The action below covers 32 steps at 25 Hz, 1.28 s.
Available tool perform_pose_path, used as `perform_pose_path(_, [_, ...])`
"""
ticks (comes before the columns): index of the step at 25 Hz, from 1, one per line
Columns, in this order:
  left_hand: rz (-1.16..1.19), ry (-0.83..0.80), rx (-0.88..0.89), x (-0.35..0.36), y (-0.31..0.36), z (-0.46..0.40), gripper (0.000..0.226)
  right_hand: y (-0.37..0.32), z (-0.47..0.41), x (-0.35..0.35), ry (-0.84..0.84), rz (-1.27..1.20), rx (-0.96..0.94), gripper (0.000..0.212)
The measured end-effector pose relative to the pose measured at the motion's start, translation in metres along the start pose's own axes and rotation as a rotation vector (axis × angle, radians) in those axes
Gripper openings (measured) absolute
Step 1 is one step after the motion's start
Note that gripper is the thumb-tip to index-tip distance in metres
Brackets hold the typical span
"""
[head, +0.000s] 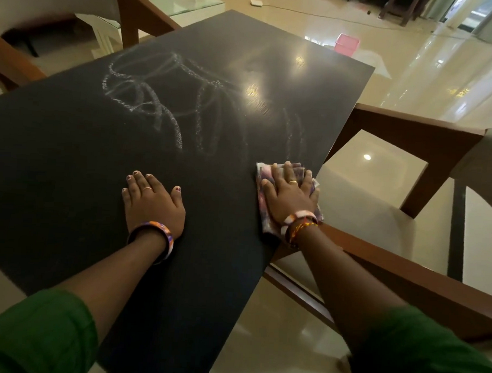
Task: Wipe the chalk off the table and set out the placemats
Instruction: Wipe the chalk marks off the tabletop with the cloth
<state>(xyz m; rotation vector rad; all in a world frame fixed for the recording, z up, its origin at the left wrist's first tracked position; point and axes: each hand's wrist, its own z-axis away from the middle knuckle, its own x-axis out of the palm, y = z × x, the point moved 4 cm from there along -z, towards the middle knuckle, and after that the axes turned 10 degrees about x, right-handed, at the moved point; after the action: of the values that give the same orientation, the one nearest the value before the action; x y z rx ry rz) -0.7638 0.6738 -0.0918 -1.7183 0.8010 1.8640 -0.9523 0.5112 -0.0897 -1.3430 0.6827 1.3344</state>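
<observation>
White chalk scribbles cover the middle of the black table. My right hand lies flat with spread fingers on a patterned cloth, pressing it on the table near the right edge, just below the chalk marks. My left hand rests palm down on the bare tabletop, to the left of the cloth, holding nothing. No placemats are visible.
A wooden chair stands against the table's right side, another wooden chair at the far end. A pink bucket sits on the shiny floor beyond the table. A glass-topped white table is at the back.
</observation>
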Motion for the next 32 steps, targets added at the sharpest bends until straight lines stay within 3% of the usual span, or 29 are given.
perform_pose_path(4, [0.02,-0.021,0.009,-0.003,0.001,0.003,0.068,-0.015,0.088,0.025,0.015,0.066,-0.159,0.054])
perform_pose_path(7, [0.044,-0.01,0.02,-0.004,0.001,0.005,0.067,-0.014,0.082,0.022,-0.009,0.113,-0.201,0.055])
perform_pose_path(11, [0.047,-0.019,0.016,-0.003,-0.001,0.004,0.067,-0.009,0.008,0.005,-0.008,0.06,-0.042,0.055])
perform_pose_path(14, [0.039,-0.011,0.018,-0.002,-0.001,0.003,0.067,-0.016,0.005,0.005,0.017,0.073,0.028,0.058])
perform_pose_path(18, [0.042,-0.015,0.013,-0.002,-0.001,0.003,0.066,-0.027,0.092,0.027,0.008,0.092,-0.2,0.06])
perform_pose_path(21, [0.044,-0.009,0.01,-0.003,0.0,0.003,0.065,-0.022,0.078,0.024,0.002,0.129,-0.258,0.057])
perform_pose_path(23, [0.04,-0.004,0.007,-0.002,-0.001,0.002,0.065,-0.014,0.025,0.011,0.019,0.113,-0.197,0.056])
perform_pose_path(27, [0.025,-0.01,-0.015,0.0,-0.002,0.001,0.064,0.01,-0.057,-0.015,0.017,-0.083,0.132,0.057])
perform_pose_path(29, [0.017,-0.017,-0.016,-0.001,-0.001,0.0,0.064,0.006,-0.041,-0.01,0.019,-0.084,0.129,0.057])
perform_pose_path(32, [0.025,-0.012,-0.008,-0.001,-0.001,-0.001,0.065,-0.007,0.027,0.011,0.054,-0.006,-0.038,0.054])
